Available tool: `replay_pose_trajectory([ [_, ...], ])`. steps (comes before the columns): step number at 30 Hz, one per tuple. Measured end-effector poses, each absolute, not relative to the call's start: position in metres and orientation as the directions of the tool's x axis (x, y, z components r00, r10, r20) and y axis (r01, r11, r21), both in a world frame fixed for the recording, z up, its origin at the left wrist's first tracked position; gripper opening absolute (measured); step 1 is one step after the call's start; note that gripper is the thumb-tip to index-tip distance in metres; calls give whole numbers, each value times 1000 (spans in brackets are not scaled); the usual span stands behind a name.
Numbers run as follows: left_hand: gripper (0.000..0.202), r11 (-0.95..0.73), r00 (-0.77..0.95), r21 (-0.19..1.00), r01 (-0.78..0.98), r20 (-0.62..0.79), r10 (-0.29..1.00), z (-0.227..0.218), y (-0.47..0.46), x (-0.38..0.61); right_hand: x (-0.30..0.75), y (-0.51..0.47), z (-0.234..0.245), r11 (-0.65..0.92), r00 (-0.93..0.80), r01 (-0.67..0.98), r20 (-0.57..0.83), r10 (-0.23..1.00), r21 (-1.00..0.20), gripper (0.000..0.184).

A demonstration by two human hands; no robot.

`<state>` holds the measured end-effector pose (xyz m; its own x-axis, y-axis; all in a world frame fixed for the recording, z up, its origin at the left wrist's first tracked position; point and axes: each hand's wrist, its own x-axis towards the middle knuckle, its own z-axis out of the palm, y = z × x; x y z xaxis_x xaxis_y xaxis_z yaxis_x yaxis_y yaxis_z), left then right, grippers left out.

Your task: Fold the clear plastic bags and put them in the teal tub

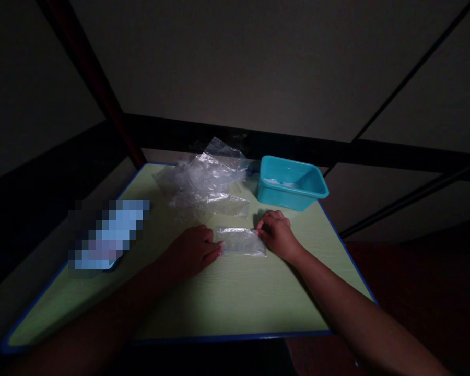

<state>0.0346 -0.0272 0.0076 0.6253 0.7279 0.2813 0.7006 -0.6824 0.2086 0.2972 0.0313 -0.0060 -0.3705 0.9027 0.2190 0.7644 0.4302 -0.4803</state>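
Well left of the small clear bag, a blurred bluish object lies on the green table. The left hand rests flat, fingers together, its tips pressing the bag's left edge. Behind the bag is a heap of clear bags. The right hand, fingers curled, pinches the bag's right end. Behind and to the right stands a teal tub.

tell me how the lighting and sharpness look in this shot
Head view: dim, light falls mainly on the green table, corners nearly black; glare glints on the pile of plastic bags; a pixelated patch hides something at left; small bag looks sharp.
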Motion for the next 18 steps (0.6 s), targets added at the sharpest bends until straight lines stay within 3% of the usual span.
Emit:
replay_pose_trajectory([
  [6,35,-681,627,186,709,276,728,5,-28,33,298,28,-5,429,-366,792,224,903,-435,5],
  [9,32,-673,593,209,709,339,730,3,-32,37,296,25,-2,442,-379,815,231,896,-376,5],
  [12,58,-698,605,206,686,371,704,-1,-37,47,294,22,1,466,-410,829,231,882,-308,5],
  [15,77,-722,679,179,668,250,690,-7,-41,57,293,20,3,485,-433,835,233,870,-259,5],
  [18,77,-717,706,159,679,130,697,-10,-43,62,292,18,6,490,-444,844,231,866,-217,7],
])
